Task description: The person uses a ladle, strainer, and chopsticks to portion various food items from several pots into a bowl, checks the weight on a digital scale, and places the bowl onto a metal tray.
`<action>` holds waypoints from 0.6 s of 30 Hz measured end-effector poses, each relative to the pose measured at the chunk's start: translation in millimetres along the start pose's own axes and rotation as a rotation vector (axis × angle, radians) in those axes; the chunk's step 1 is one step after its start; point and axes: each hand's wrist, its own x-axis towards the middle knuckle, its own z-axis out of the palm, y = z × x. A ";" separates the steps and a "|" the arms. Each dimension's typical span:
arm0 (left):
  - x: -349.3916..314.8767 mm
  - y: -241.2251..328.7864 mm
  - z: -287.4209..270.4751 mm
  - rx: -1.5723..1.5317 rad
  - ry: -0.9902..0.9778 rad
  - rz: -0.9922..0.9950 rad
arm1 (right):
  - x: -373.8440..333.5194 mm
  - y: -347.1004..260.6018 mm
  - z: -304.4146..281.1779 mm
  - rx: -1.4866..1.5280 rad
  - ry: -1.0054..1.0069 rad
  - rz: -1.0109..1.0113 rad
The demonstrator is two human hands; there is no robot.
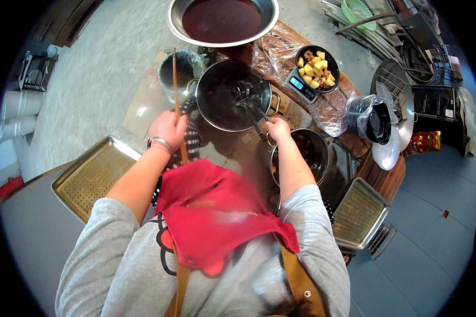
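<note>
My left hand [167, 129] is closed around a long wooden stick [176, 79] that stands nearly upright, left of a dark pot [207, 108]. Whether it is one stick or a pair of long chopsticks, I cannot tell. My right hand [278, 129] grips the thin handle of a ladle [253, 107], whose head is inside the pot among dark liquid. Gold-coloured handles stick out from the pot's sides. Below my right forearm is a second pot [313, 153] with brown food inside, partly hidden by the arm. A bin lined with a plastic bag [193, 66] stands beside the stick.
A wide metal basin [178, 31] of dark red liquid is at the far side. A black bowl [330, 62] of potato and meat chunks sits on a digital scale [302, 89]. Perforated trays [92, 177] lie at left and right. Plastic-wrapped black bowls [373, 119] stand on the right.
</note>
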 end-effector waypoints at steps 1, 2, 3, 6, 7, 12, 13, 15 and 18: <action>0.3 -0.2 -0.9 0.004 -0.007 0.004 | 2.6 2.0 5.2 0.034 0.022 -0.013; 0.6 0.0 -1.9 0.008 -0.014 0.009 | 6.9 3.7 8.8 0.081 -0.035 0.018; -0.1 0.2 -3.8 0.014 -0.031 -0.009 | 10.2 2.1 12.0 0.127 -0.098 0.044; 1.0 6.3 -6.1 -0.019 -0.006 0.008 | 18.5 17.9 19.8 0.296 -0.105 0.022; 0.6 6.5 -6.8 -0.009 -0.019 -0.003 | 13.0 18.9 18.3 0.359 -0.126 0.022; 1.2 3.8 -0.7 0.009 -0.017 -0.007 | -17.9 33.0 4.5 0.520 -0.176 0.039; 0.2 1.3 -0.1 0.030 -0.028 -0.016 | -29.2 31.6 -0.4 0.590 -0.200 0.044; -3.0 1.9 2.2 0.007 0.056 0.016 | -52.7 24.4 -13.1 0.656 -0.223 0.074; -3.0 5.8 -1.8 0.025 -0.044 -0.061 | -71.6 27.5 -19.0 0.695 -0.187 0.076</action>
